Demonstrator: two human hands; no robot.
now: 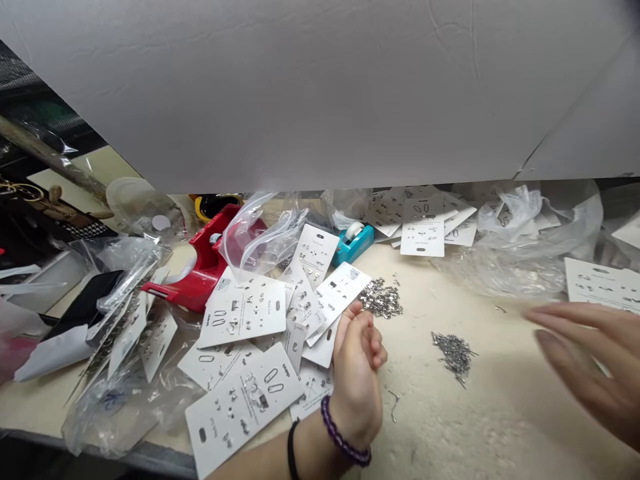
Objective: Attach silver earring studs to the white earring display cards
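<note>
My left hand (357, 363), with a purple bead bracelet (345, 437) and a black band at the wrist, rests beside the scattered white earring cards (245, 310). Its fingers are curled in, and whatever they may hold is hidden. Just beyond its fingertips lies a heap of small shiny metal pieces (383, 299), perhaps earring backs. Over the table at the right, my right hand (595, 360) is slightly blurred, its fingers stretched out and nothing visible in them. Between the hands sits a pile of thin pin-like metal pieces (454, 357). A loose dangling metal piece (395, 405) lies nearer me.
A red tape dispenser (200, 273) and a teal one (354, 245) stand behind the cards. Clear plastic bags (520, 260) and more cards (423, 237) lie at the back. A large pale board (320, 93) overhangs the table (425, 433).
</note>
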